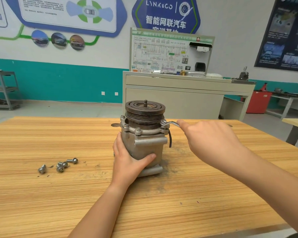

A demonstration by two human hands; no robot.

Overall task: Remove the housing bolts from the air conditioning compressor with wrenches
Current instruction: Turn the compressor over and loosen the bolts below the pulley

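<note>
The air conditioning compressor (144,141) stood upright on the wooden table (179,203), nearer the far edge than the near one and about midway between the left and right edges. Its dark grooved pulley (144,111) faced up, with a short threaded shaft (145,103) rising from the centre. Housing bolts (138,130) still sat in the flange below the pulley, at least three showing on the front and left.

The left hand (127,162) wrapped the lower body of the compressor from the left, palm pressed to the casting, thumb laid across the front and the other fingers hidden behind it. The right hand (208,140) reached in from the right, closed round the handle of a wrench (170,124); only the short stretch of the wrench beyond the thumb showed, with its head seated on a bolt at the right side of the flange. A black hose stub (170,138) hung down the compressor's right side, just below the wrench.

Four loose bolts (60,166) lay on the table well to the left of the compressor, three clustered together and one a little apart toward the left edge. Dark grit (167,169) marked the wood around the compressor's base
</note>
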